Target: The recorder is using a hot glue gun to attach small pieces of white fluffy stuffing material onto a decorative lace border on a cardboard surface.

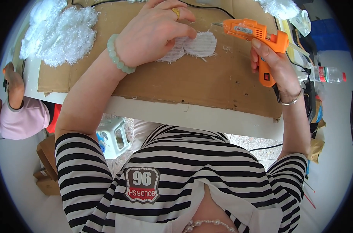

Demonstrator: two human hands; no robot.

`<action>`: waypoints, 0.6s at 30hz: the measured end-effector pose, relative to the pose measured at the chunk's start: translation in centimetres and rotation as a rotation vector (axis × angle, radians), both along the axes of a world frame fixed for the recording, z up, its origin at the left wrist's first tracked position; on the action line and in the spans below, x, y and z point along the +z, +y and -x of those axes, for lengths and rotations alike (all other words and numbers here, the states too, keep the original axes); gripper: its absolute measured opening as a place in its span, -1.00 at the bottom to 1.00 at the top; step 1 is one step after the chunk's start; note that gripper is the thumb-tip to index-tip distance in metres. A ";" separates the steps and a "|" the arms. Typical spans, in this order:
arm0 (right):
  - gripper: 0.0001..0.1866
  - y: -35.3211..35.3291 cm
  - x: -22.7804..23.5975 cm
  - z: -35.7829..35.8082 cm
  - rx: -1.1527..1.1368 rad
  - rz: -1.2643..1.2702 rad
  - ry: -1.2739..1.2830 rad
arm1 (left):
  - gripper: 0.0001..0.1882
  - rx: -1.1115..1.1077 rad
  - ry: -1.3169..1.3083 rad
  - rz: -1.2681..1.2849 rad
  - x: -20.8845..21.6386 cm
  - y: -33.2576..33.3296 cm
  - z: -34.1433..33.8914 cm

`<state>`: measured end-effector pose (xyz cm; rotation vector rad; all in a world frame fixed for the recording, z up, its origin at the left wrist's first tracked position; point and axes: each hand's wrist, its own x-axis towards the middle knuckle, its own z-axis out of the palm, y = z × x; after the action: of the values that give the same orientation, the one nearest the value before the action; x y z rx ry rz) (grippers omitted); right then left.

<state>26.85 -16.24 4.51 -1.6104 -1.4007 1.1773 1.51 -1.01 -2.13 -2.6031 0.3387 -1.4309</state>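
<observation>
My left hand (153,33) covers part of the white ribbed piece (199,46) near the cardboard's (192,83) far edge; its fingertips leave the picture's top.

My one head cam looks steeply down, close over the cardboard sheet (192,81) on the white table (207,118); fisheye bends the edges, no second view.

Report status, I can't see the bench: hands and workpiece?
Left hand pressing white fabric piece onto cardboard. Right hand gripping orange glue gun, nozzle clear of the piece.
</observation>
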 end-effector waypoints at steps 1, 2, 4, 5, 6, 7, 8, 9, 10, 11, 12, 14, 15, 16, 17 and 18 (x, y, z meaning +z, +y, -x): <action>-0.65 0.0 -0.1 -0.1 0.002 -0.008 0.013 | -0.71 -0.021 -0.004 -0.013 0.0 0.1 -0.2; -0.65 -0.1 -0.1 -0.3 -0.010 -0.009 0.018 | -0.71 -0.033 0.001 -0.014 1.3 -0.9 -0.4; -0.61 -0.1 0.1 -0.2 -0.142 -0.037 0.086 | -0.66 0.342 0.416 0.304 3.6 -3.6 0.0; -0.61 -0.1 0.1 -0.2 -0.148 -0.043 0.091 | -0.66 0.337 0.420 0.295 3.7 -3.6 0.1; -0.61 -0.1 0.1 -0.2 -0.199 -0.046 0.121 | -0.69 0.332 0.441 0.358 3.7 -3.5 0.4; -0.60 -0.1 0.1 -0.2 -0.250 -0.048 0.150 | -0.73 0.327 0.462 0.422 3.6 -3.4 0.7; -0.60 -0.1 0.0 -0.1 -0.257 -0.053 0.157 | -0.73 0.323 0.469 0.413 3.3 -3.3 0.8; -0.60 -0.1 -0.1 0.3 -0.269 -0.058 0.193 | -0.73 0.374 0.444 0.374 2.8 -3.2 0.9; -0.60 -0.2 -0.4 0.5 -0.279 -0.060 0.230 | -0.72 0.425 0.419 0.336 2.5 -3.1 0.9; -0.63 -0.1 -0.9 0.5 -0.232 -0.064 0.288 | -0.72 0.422 0.429 0.329 2.4 -3.0 0.9; -0.63 -0.1 -1.2 1.1 -0.238 -0.068 0.299 | -0.75 0.423 0.432 0.338 2.4 -2.9 0.9; -0.65 0.1 -1.9 2.7 -0.257 -0.115 0.504 | -0.79 0.417 0.448 0.338 2.7 -2.9 0.5; -0.65 0.2 -2.3 2.8 -0.240 -0.097 0.570 | -0.82 0.408 0.433 0.381 3.1 -2.9 0.3; -0.65 0.4 -2.8 2.9 -0.243 -0.101 0.582 | -0.85 0.403 0.417 0.424 3.4 -3.0 0.2; -0.65 0.7 -3.5 2.9 -0.209 -0.140 0.640 | -0.85 0.402 0.428 0.417 3.7 -3.1 0.0; -0.65 0.8 -3.8 2.9 -0.173 -0.179 0.698 | -0.85 0.377 0.431 0.532 4.0 -3.2 -0.3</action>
<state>23.91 -15.43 0.72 -1.0183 -0.8634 1.2943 1.85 -4.22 1.90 -3.1490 -0.5442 -0.9149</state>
